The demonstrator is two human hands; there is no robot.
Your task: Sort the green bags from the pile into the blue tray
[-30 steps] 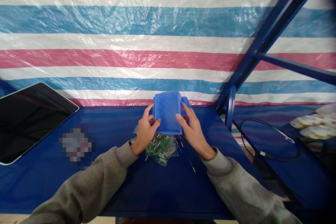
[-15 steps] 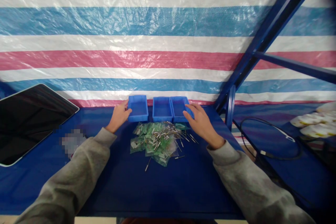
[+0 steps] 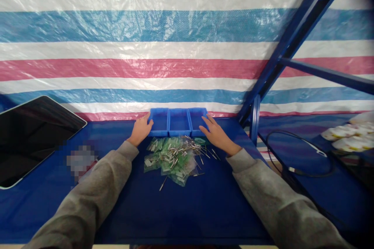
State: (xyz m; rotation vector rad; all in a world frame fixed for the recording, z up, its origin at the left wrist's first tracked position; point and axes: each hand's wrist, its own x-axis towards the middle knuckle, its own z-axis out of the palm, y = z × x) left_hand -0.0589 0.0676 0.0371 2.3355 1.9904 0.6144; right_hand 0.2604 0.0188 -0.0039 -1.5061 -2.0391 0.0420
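Standing side by side along the desk's (image 3: 181, 214) far edge, head view: three blue trays (image 3: 179, 120). Left hand (image 3: 140, 130) touches the row's left end, right hand (image 3: 217, 134) its right end; hands well apart, fingers parted, neither clamped. Judgement: tray alignment looks done. Heaped outside the trays, toward the near edge: metal pieces (image 3: 174, 158) and green-tinted bags (image 3: 180, 179), not yet put in.

Grey sleeves (image 3: 90, 190), creased behind snug cuffs (image 3: 128, 149); beyond the cuffs, a bare left hand (image 3: 140, 129) and right hand (image 3: 217, 135).
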